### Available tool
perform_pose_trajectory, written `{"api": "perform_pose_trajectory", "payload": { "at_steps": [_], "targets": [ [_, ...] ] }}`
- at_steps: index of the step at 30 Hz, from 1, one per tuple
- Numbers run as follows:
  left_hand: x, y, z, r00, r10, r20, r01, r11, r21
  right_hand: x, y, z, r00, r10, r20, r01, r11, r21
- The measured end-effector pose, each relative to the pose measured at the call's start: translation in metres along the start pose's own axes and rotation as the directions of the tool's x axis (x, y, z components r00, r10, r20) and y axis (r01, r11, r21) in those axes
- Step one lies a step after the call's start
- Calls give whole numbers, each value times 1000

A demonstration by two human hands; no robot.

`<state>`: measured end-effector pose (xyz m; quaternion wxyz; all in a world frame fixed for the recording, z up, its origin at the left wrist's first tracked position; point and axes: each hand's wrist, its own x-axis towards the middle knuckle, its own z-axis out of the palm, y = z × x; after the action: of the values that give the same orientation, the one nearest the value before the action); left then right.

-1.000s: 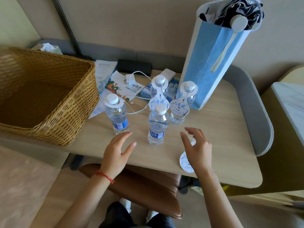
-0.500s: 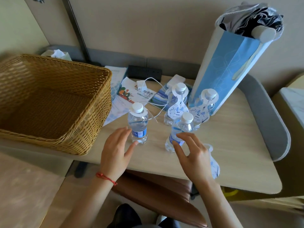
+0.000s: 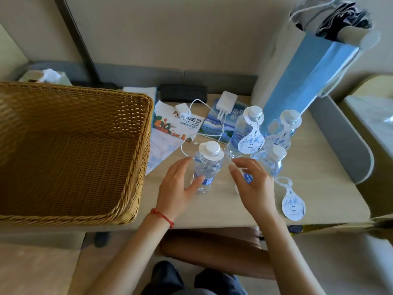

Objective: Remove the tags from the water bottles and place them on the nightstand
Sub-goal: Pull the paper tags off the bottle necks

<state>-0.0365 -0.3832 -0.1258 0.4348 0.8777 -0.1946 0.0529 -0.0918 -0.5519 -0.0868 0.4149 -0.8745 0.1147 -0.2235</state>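
1. The left hand (image 3: 177, 190) reached to the near left bottle (image 3: 206, 167), which stood upright on the table (image 3: 319, 167). Its fingers (image 3: 180, 167) were spread and curved round the bottle's left side, with the thumb against the lower label; whether the fingertips truly pressed the plastic could not be told.
2. The right hand (image 3: 254, 186) hovered just right of that bottle, its fingers spread and holding nothing, the fingertips near the bottle's shoulder but apart from it.
3. The near left bottle wore a white tag collar (image 3: 212, 153) round its neck under the cap; only the ring part showed.
4. Three more bottles stood in a cluster behind the right hand: a middle bottle (image 3: 241, 133) with a hanging tag (image 3: 251, 141), a far right bottle (image 3: 285, 128) with its own tag (image 3: 277, 141), and a nearer bottle (image 3: 271, 160) partly hidden by the right hand, with no hanging tag visible on it.
5. One loose tag (image 3: 292, 204) lay flat on the table near the front edge, to the right of the right hand and apart from every bottle.
6. A large wicker basket (image 3: 138, 167) stood on the left of the table.
7. A tall blue paper bag (image 3: 306, 81) stood behind the bottles, and leaflets (image 3: 170, 128) and a white charger (image 3: 225, 103) with its cable lay at the back.
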Motion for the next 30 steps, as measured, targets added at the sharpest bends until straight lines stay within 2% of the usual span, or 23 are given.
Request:
{"api": "perform_pose_trajectory", "payload": {
  "at_steps": [5, 8, 14, 24, 30],
  "targets": [
    [13, 4, 10, 998, -56, 24, 59, 987, -148, 13, -9, 6, 967, 253, 41, -256, 952, 170],
    [22, 3, 17, 995, -99, 28, 103, 968, -228, 24, -10, 10, 921, 370, 119, -389, 881, 269],
    [27, -3, 28, 986, -134, 97, 161, 913, -375, 37, -13, 14, 824, 496, 274, -566, 728, 386],
    [29, -7, 27, 979, -169, 115, 203, 857, -473, 47, -10, 11, 715, 471, 517, -693, 581, 428],
    [28, -9, 29, 974, -183, 135, 226, 849, -478, 49, -10, 10, 775, 392, 496, -624, 605, 495]
  ]
}}
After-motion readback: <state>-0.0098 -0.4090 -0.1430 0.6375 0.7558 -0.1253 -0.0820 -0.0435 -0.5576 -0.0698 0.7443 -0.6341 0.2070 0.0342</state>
